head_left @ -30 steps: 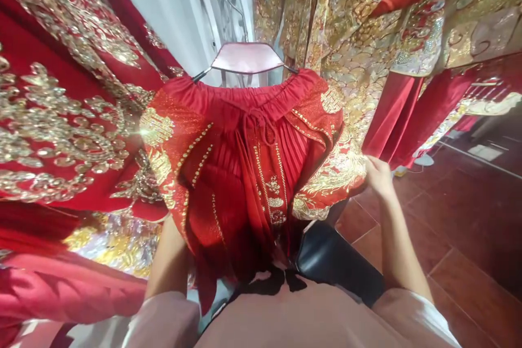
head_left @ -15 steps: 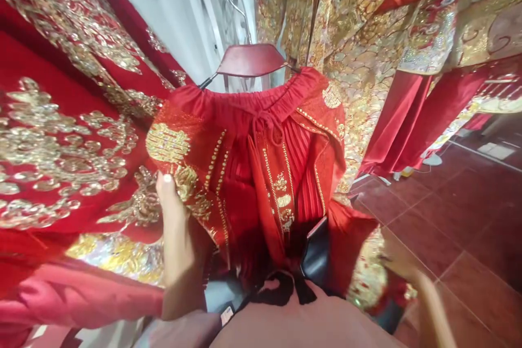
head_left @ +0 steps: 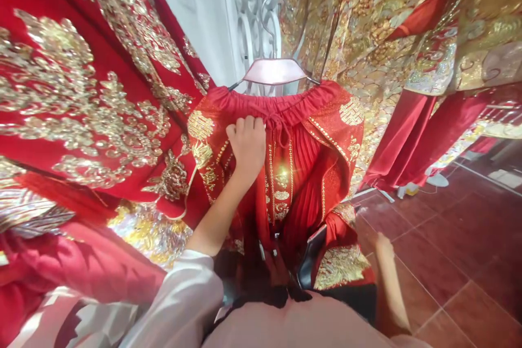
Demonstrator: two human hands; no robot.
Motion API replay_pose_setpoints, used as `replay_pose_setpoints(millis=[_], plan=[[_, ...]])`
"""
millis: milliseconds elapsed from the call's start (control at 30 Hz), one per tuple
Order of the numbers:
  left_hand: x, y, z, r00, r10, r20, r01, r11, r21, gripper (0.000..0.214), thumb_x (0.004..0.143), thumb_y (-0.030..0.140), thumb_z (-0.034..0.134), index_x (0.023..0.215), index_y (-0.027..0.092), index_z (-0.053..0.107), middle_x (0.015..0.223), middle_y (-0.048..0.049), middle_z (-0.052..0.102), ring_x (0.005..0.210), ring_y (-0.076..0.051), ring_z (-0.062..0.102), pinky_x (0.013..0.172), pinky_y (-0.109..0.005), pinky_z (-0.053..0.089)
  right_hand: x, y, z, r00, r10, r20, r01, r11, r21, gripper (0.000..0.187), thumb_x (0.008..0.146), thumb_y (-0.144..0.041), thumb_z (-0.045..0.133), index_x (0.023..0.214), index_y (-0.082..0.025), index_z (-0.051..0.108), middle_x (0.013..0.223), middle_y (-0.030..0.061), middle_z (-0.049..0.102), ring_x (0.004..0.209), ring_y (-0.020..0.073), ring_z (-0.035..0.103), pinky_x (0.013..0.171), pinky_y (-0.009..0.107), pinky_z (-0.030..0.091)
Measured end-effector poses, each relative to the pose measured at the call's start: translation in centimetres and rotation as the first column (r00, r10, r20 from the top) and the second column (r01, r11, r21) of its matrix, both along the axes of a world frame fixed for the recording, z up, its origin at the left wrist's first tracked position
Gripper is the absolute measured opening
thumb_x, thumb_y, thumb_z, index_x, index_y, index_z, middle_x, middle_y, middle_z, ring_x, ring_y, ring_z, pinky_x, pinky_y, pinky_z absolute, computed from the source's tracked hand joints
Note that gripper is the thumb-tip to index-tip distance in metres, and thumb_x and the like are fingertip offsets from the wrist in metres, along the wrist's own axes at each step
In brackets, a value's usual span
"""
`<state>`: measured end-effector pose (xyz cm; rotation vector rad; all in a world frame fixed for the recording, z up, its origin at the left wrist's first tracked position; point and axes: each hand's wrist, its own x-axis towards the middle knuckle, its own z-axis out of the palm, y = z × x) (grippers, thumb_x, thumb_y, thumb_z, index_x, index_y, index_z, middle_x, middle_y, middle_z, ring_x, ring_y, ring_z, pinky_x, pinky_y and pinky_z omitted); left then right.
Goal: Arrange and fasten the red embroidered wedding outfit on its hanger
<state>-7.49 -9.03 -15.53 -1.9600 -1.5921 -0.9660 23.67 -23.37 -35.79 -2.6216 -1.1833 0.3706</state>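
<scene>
A red pleated skirt (head_left: 302, 157) with gold embroidery, beaded trim and a gathered drawstring waist hangs in front of me. It is on a hanger (head_left: 275, 72) with a pale, shiny centre piece and a wire hook. My left hand (head_left: 248, 144) is at the skirt's front, just below the waistband and left of the tied cord, its fingers curled closed on the fabric. Low on the right, my right hand (head_left: 373, 236) is beside the skirt's lower edge; its fingers are blurred. Gold-embroidered red fabric (head_left: 345, 267) lies left of that wrist.
Red cloth with silver-gold sequins (head_left: 85, 98) hangs close on the left. Gold patterned garments (head_left: 367, 27) hang behind on the right, beside white scrolled metalwork (head_left: 247, 22). A black glossy object (head_left: 312, 255) is below the skirt. Reddish tiles (head_left: 432, 239) cover the floor.
My left hand has moved from the skirt's left edge up and right to its front near the waist. My right hand has come left and slightly up. The skirt and hanger now appear further right.
</scene>
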Motion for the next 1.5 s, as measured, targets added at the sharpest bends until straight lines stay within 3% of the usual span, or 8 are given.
replay_pose_setpoints(millis=[200,367,433,633,767,967,1333,1500], plan=[[0.3,0.8,1.3,0.993,-0.026,-0.112,0.021,0.999,-0.046,0.022,0.094,0.025,0.041,0.097,0.012,0.059,0.093,-0.0137,0.063,0.093,-0.029,0.055,0.081,-0.04,0.036,-6.7,2.9,11.5,0.987,-0.006,0.16,-0.076,0.864,0.498,0.041,0.087,-0.039,0.042,0.11,-0.015,0.066,0.087,0.016,0.07,0.08,0.0311,0.067,0.069,0.043,0.05],[0.4,-1.1,-1.7,0.968,-0.128,-0.217,0.088,0.979,-0.185,0.027,0.091,0.014,0.035,0.095,0.01,0.062,0.091,-0.0153,0.063,0.092,-0.029,0.057,0.081,-0.04,0.037,-13.5,8.7,18.9,0.71,0.415,0.568,-0.648,0.07,0.759,0.031,0.091,-0.028,0.04,0.098,-0.016,0.067,0.098,0.0098,0.07,0.092,0.0198,0.064,0.086,0.036,0.049],[0.3,-2.9,-5.3,0.931,-0.245,-0.27,0.127,0.912,-0.391,0.026,0.089,0.01,0.038,0.093,0.008,0.063,0.091,-0.0176,0.063,0.093,-0.029,0.058,0.084,-0.042,0.038,-14.8,11.5,20.5,0.539,0.482,0.691,-0.768,-0.058,0.638,0.031,0.091,-0.025,0.038,0.105,-0.018,0.065,0.11,0.0086,0.066,0.107,0.0209,0.057,0.097,0.041,0.042],[-2.0,-5.8,-13.3,0.825,-0.519,-0.223,0.186,0.622,-0.761,0.01,0.075,0.009,0.059,0.067,0.012,0.064,0.069,-0.0072,0.065,0.066,-0.018,0.061,0.065,-0.028,0.041,-15.7,15.5,21.4,0.446,0.553,0.704,-0.857,0.038,0.514,0.039,0.09,-0.02,0.035,0.122,-0.017,0.057,0.118,0.0082,0.06,0.11,0.0239,0.047,0.101,0.046,0.031],[-3.2,-4.2,-8.0,0.795,-0.6,-0.094,0.329,0.556,-0.764,0.028,0.088,0.034,0.049,0.07,0.017,0.064,0.068,0.0001,0.064,0.061,-0.013,0.058,0.058,-0.023,0.039,-16.4,15.3,21.1,0.481,0.514,0.71,-0.859,0.115,0.499,0.034,0.09,-0.026,0.04,0.116,-0.017,0.06,0.113,0.0117,0.058,0.105,0.0271,0.044,0.093,0.046,0.03],[-2.8,-0.5,1.3,0.876,-0.436,-0.207,0.414,0.899,-0.141,0.044,0.085,0.029,0.053,0.126,0.013,0.052,0.125,-0.0133,0.056,0.117,-0.027,0.047,0.105,-0.044,0.028,-14.3,15.1,20.5,0.451,0.569,0.688,-0.871,0.112,0.478,0.021,0.085,-0.029,0.049,0.087,-0.019,0.068,0.094,0.0086,0.057,0.095,0.0254,0.043,0.088,0.043,0.029],[-2.8,-1.1,1.9,0.727,-0.602,-0.33,0.421,0.771,-0.478,0.022,0.08,0.028,0.052,0.095,0.018,0.065,0.084,-0.0056,0.07,0.083,-0.023,0.064,0.105,-0.05,0.022,-14.7,9.5,20.6,0.038,0.817,0.575,-0.944,-0.159,0.289,0.01,0.07,-0.024,0.054,0.071,-0.016,0.059,0.08,0.0044,0.058,0.085,0.0183,0.048,0.094,0.04,0.032],[-3.7,-2.0,2.6,0.711,-0.621,-0.33,0.408,0.746,-0.526,0.025,0.087,0.028,0.043,0.095,0.022,0.067,0.092,-0.0032,0.072,0.088,-0.019,0.064,0.106,-0.045,0.021,-13.1,5.5,22.2,-0.059,0.941,0.333,-0.752,-0.261,0.605,0.028,0.082,-0.028,0.045,0.056,-0.02,0.047,0.06,-0.0001,0.049,0.061,0.0121,0.044,0.069,0.03,0.038]])
